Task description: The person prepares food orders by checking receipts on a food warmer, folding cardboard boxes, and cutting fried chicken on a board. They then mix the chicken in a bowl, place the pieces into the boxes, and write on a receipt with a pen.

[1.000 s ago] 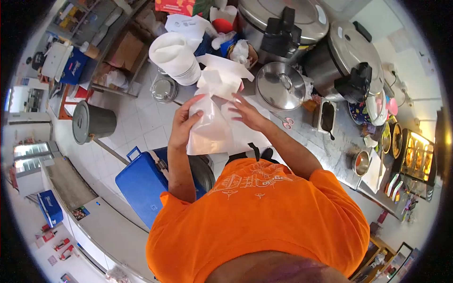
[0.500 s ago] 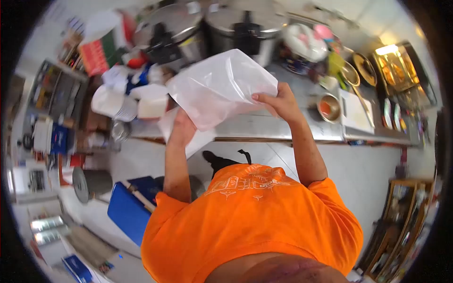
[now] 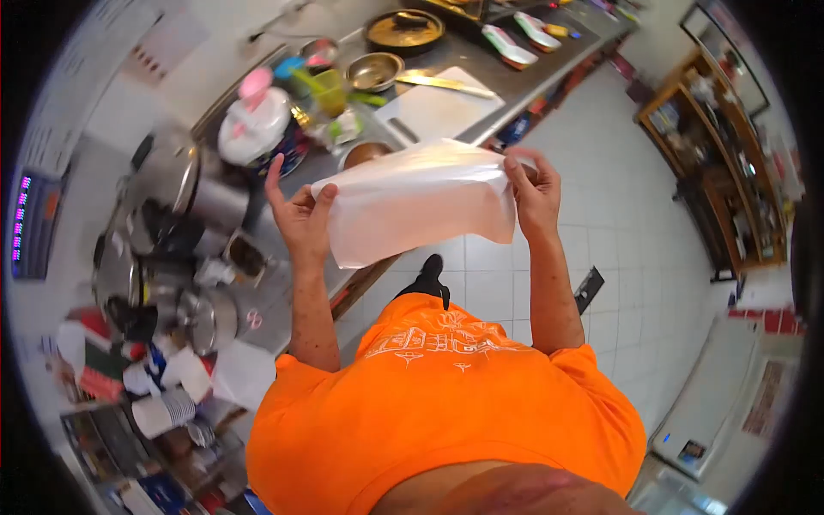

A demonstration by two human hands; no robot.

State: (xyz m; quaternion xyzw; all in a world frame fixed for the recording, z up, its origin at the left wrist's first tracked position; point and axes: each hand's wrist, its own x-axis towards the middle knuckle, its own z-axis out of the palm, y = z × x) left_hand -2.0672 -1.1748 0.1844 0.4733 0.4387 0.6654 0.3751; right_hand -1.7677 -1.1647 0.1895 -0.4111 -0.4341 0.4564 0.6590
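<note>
A translucent white sheet, like wax paper or a flat plastic bag, is stretched between my hands above the counter edge. My left hand pinches its left edge between thumb and fingers, with one finger sticking up. At the right upper corner, my right hand grips it between thumb and curled fingers. Behind the sheet a metal bowl shows only in part. A white cutting board lies just beyond, with a long yellowish utensil across its far side.
Large metal pots stand on the counter at left. A white lidded container with a pink top is nearer. Farther back sit a strainer-like bowl and a round pan. Stacked white cups are lower left; a wooden shelf stands right.
My view and body have turned right along the counter, with the sheet carried along. My left hand has moved up to the sheet's left edge, and the sheet now hangs more level between both hands.
</note>
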